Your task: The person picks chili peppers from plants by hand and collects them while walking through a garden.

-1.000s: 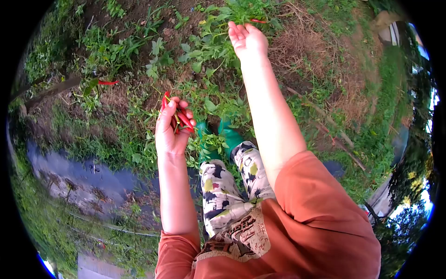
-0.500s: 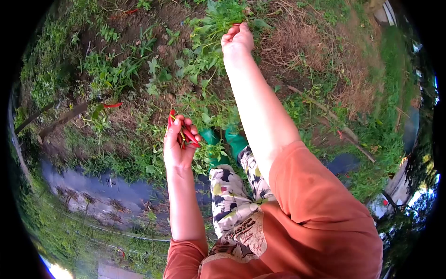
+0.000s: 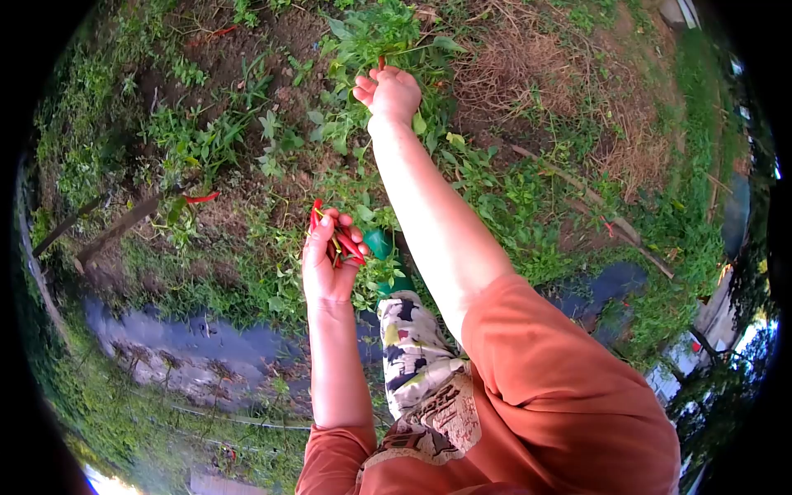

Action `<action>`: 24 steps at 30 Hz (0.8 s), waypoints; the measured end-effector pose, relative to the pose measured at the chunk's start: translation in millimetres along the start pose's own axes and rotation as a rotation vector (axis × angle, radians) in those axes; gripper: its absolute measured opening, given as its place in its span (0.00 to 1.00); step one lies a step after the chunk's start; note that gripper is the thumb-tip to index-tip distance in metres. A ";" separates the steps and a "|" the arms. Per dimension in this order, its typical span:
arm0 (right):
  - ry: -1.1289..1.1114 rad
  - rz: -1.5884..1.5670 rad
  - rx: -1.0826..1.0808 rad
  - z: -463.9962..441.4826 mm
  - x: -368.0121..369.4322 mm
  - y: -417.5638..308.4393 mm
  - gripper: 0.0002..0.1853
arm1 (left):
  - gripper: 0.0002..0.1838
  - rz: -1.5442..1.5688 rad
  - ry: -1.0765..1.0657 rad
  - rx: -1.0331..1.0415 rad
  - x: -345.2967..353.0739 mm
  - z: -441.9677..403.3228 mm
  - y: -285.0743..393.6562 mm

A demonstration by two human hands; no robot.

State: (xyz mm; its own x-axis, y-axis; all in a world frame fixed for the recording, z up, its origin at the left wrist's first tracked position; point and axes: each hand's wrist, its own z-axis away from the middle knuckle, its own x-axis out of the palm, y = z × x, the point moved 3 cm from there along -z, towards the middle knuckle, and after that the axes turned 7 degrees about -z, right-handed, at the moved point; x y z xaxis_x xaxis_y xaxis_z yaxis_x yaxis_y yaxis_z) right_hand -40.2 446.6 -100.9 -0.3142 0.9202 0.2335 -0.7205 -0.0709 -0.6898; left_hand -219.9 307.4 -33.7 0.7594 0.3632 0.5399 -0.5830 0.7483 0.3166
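My left hand is closed around several red chili peppers, palm up, low in front of my body. Thin green stems show among the peppers, and one tip stands up past the thumb. Farther out, my right hand is at a leafy green plant, with its fingers curled. The end of a reddish chili pepper sticks out beyond those fingers; the rest of it is hidden by the hand.
Another red chili hangs at the left by a wooden stick. Dry straw lies at the upper right. Dark water runs along the lower left. A green boot stands among low plants.
My right hand has moved left and a little down, toward me, along the plant. My left hand, still holding the peppers, has shifted slightly right.
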 end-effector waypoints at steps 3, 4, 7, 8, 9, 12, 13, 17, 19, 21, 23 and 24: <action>0.013 -0.032 -0.056 -6.7 5.3 -1.2 0.09 | 0.08 0.025 -0.013 0.008 -2.3 3.6 1.3; 0.019 -0.049 -0.069 -10.2 6.7 -5.4 0.13 | 0.09 0.039 -0.005 0.020 -5.0 5.1 1.9; -0.002 -0.061 -0.099 -21.6 11.0 -16.9 0.16 | 0.08 0.023 -0.013 0.029 -15.2 11.4 4.1; 0.011 -0.090 -0.124 -23.6 10.9 -19.3 0.15 | 0.08 0.035 0.001 0.025 -18.4 13.5 3.8; 0.006 -0.093 -0.128 -23.5 11.9 -22.8 0.15 | 0.08 0.048 0.015 0.022 -21.0 15.5 3.9; 0.133 -0.247 0.048 -26.1 9.7 -24.2 0.11 | 0.08 0.052 0.013 0.023 -23.5 20.1 4.0; 0.132 -0.247 0.048 -27.3 9.2 -23.2 0.11 | 0.08 0.051 0.020 0.016 -24.0 21.7 3.3; 0.202 -0.251 -0.062 -27.1 3.8 -26.2 0.10 | 0.08 0.033 0.022 0.011 -22.8 22.6 0.6; 0.126 -0.205 -0.060 -33.0 2.0 -26.3 0.09 | 0.08 0.034 0.022 0.011 -22.7 22.2 -1.4; 0.149 -0.250 -0.062 -35.6 -1.7 -25.1 0.06 | 0.08 0.033 0.027 0.014 -20.6 21.2 -2.6; 0.164 -0.225 -0.031 -34.4 -5.4 -24.6 0.05 | 0.09 0.049 0.034 0.008 -20.3 19.8 -4.9; 0.166 -0.226 -0.032 -31.2 -6.8 -24.5 0.05 | 0.09 0.063 0.041 0.003 -20.4 19.8 -6.2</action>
State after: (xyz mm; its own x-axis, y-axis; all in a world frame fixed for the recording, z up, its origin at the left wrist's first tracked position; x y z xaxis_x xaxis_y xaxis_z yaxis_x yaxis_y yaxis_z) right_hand -1.1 454.1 -107.0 -0.0402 0.9619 0.2704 -0.7399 0.1532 -0.6551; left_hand -237.5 284.4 -31.2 0.7321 0.4325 0.5263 -0.6312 0.7212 0.2854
